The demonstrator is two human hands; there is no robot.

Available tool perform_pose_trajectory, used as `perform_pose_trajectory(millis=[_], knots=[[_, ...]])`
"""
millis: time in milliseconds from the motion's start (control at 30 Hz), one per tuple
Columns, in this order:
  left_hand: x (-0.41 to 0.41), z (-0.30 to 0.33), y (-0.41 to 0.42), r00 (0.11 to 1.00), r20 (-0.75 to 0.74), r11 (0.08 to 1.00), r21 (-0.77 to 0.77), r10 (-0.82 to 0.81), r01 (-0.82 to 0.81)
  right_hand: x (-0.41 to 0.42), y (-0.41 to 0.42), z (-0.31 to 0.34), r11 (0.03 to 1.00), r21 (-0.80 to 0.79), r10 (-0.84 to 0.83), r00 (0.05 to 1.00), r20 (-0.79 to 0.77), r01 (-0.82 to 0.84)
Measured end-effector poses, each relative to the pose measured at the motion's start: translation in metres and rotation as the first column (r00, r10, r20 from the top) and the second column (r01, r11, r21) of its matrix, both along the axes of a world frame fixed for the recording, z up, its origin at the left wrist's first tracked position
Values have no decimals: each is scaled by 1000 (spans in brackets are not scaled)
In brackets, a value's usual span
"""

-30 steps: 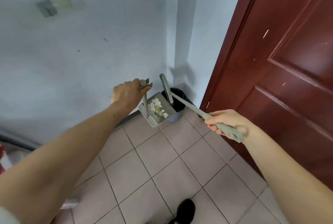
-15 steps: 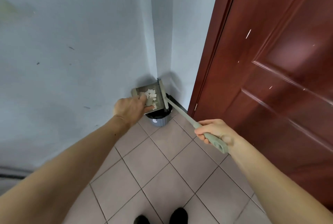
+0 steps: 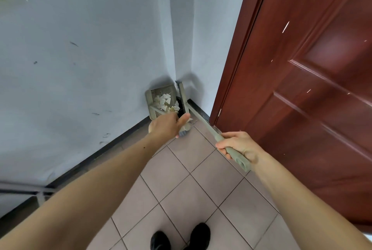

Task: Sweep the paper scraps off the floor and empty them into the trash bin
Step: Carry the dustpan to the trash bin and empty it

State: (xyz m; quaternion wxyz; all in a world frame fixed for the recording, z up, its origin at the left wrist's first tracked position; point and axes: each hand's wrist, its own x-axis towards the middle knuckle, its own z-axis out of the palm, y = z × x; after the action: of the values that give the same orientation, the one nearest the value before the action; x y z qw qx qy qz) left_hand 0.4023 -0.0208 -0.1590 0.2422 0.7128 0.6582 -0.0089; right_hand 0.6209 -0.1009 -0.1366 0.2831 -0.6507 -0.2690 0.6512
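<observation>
My left hand grips the handle of a grey-green dustpan, tipped up high against the wall corner. White paper scraps slide down the pan toward the trash bin, which is mostly hidden under my hand; only part of its grey wall and black liner shows. My right hand holds the end of a grey-green broom handle. The broom head stands upright beside the pan, over the bin's opening.
The bin stands in a corner of pale blue walls with a dark baseboard. A dark red wooden door fills the right side. Beige floor tiles stretch toward my black shoes. Pipes run low at the left.
The dustpan has tipped from nearly level over the bin to steeply raised, and the scraps have slid toward its lower edge. I have stepped closer; the broom stays beside the pan.
</observation>
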Motion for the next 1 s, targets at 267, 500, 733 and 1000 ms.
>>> perform_pose_trajectory(millis=[267, 500, 733, 1000], knots=[[15, 5, 15, 806, 367, 597, -802, 465, 21, -1, -4, -11, 999, -38, 2, 1000, -19, -2], [15, -21, 6, 619, 558, 459, -824, 553, 334, 11, -5, -20, 999, -43, -10, 999, -46, 8], [30, -20, -9, 673, 620, 694, -686, 403, 216, 22, -3, -26, 999, -41, 10, 1000, -19, -10], [30, -11, -12, 812, 539, 829, -544, 225, 132, 25, 2, -23, 999, -17, 29, 999, 38, -28]])
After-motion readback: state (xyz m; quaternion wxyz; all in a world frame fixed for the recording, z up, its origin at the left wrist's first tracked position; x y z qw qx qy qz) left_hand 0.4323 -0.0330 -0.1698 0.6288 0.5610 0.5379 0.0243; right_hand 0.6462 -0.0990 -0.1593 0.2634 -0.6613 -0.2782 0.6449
